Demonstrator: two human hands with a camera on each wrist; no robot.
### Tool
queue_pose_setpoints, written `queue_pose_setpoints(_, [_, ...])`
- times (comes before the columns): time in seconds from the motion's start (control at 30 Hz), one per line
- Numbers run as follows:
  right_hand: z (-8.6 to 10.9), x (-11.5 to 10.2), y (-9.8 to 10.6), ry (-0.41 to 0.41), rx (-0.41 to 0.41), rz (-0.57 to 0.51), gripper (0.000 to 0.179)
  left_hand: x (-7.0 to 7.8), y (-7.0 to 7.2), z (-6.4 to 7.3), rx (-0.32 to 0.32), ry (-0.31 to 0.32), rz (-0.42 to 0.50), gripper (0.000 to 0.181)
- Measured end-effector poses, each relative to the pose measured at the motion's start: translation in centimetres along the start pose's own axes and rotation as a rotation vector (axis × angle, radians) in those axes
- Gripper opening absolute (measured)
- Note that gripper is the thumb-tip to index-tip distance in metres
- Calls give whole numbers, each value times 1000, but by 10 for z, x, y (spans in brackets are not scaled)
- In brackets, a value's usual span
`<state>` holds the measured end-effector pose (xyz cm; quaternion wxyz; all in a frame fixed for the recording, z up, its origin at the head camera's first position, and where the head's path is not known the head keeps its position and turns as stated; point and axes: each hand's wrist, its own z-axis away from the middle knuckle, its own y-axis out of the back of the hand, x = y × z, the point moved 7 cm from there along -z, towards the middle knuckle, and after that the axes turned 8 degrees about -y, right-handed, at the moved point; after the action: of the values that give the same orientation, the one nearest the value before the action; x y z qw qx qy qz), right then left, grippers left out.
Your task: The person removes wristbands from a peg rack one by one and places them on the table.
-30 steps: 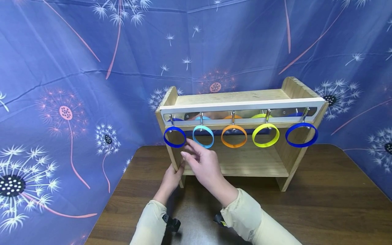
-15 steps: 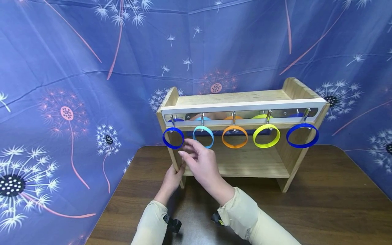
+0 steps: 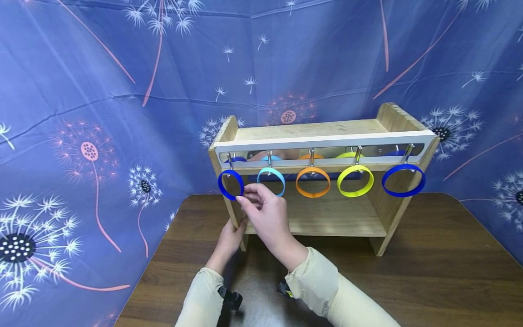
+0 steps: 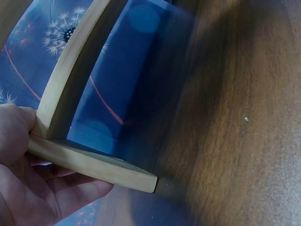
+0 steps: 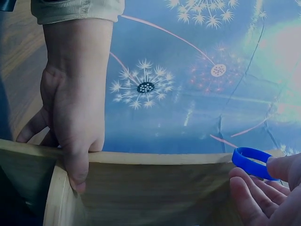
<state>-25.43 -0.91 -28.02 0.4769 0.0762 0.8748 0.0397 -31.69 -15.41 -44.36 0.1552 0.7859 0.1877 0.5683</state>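
My right hand [image 3: 269,215] pinches the lower right rim of the leftmost blue ring [image 3: 219,182], which hangs from a metal hook at the left end of a wooden shelf unit [image 3: 339,218]. In the right wrist view, the thumb lies on the blue ring [image 5: 249,165] with the other fingers beneath it. My left hand [image 3: 226,240] grips the unit's left side panel low down. Seen from the left wrist, its fingers curl round the side panel [image 4: 103,172], with the thumb partly hidden behind the wood.
Along the unit's front hook rail [image 3: 327,139] hang a light blue ring [image 3: 264,170], an orange ring [image 3: 312,195], a yellow ring [image 3: 354,194] and another blue ring [image 3: 402,194]. The unit stands on a brown wooden table [image 3: 441,272] before a blue dandelion-print cloth [image 3: 163,68].
My right hand has shifted slightly left, and its thumb has come onto the blue ring, which now looks narrower, turned on its hook. The left hand keeps its place.
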Motion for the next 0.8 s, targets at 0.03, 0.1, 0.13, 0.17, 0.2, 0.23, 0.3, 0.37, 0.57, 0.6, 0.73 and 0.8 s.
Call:
queue_pose_setpoints(0.03, [0, 0, 0, 2, 8, 1, 18, 0, 0, 0, 2, 3, -2, 30])
queue_pose_setpoints(0.1, [-1, -1, 1, 6, 21, 4, 16, 0, 0, 0, 0, 2, -3, 28])
queue_pose_setpoints(0.13, [-1, -1, 2, 6, 24, 5, 15, 0, 0, -1, 1, 1, -4, 28])
queue_pose_setpoints(0.17, [-2, -1, 2, 5, 27, 4, 13, 0, 0, -1, 1, 1, -3, 28])
queue_pose_setpoints(0.2, [-2, -1, 2, 4, 29, 3, 13, 0, 0, -1, 1, 0, -5, 28])
queue_pose_setpoints(0.23, [-2, 0, 3, 3, 29, -2, 12, 0, 0, -1, -1, -1, -8, 28])
queue_pose_setpoints(0.3, [-2, 0, 3, -1, 26, -20, 12, 0, 0, -1, 0, 0, -11, 30])
queue_pose_setpoints(0.37, [-2, 0, 4, -6, 22, -50, 13, 0, 0, -1, -2, -7, -19, 32])
queue_pose_setpoints(0.57, [-2, -1, 6, -21, 17, -150, 14, 0, 0, -2, 1, -12, -25, 30])
queue_pose_setpoints(0.6, [-2, -2, 7, -23, 18, -163, 15, -1, 0, -2, 2, -10, -27, 29])
queue_pose_setpoints(0.73, [-2, -4, 9, -41, 17, -215, 16, -2, 0, -2, 6, -7, -38, 26])
queue_pose_setpoints(0.8, [-1, -4, 9, -49, 16, -239, 16, -2, 0, -2, 8, -4, -39, 26])
